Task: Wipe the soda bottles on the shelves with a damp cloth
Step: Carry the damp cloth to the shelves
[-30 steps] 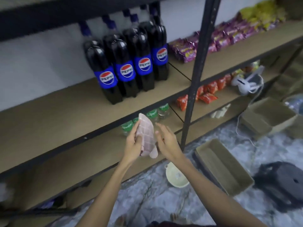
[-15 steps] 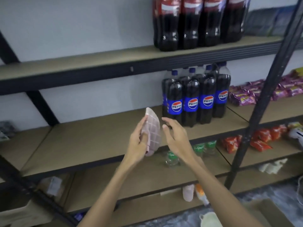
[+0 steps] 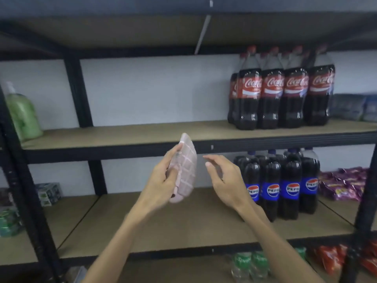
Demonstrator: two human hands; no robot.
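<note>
Cloth (image 3: pixel 185 170), pink and folded, sits gripped in my left hand (image 3: pixel 163 180); my right hand (image 3: pixel 225 180) hovers beside it, fingers loose. Pepsi bottles (image 3: pixel 282 184) and Coca-Cola bottles (image 3: pixel 282 92) stand on shelves (image 3: pixel 142 135) to the right.

The scene is lit dimly and evenly, and a cool bluish cast is laid on the white wall (image 3: pixel 153 88). Deep shadow is cast under the top shelf (image 3: pixel 142 31). Small glints are seen on the cola bottles (image 3: pixel 273 99). The pink cloth (image 3: pixel 186 170) is softened by motion blur, and the uprights (image 3: pixel 20 180) are bowed at the edges.
</note>
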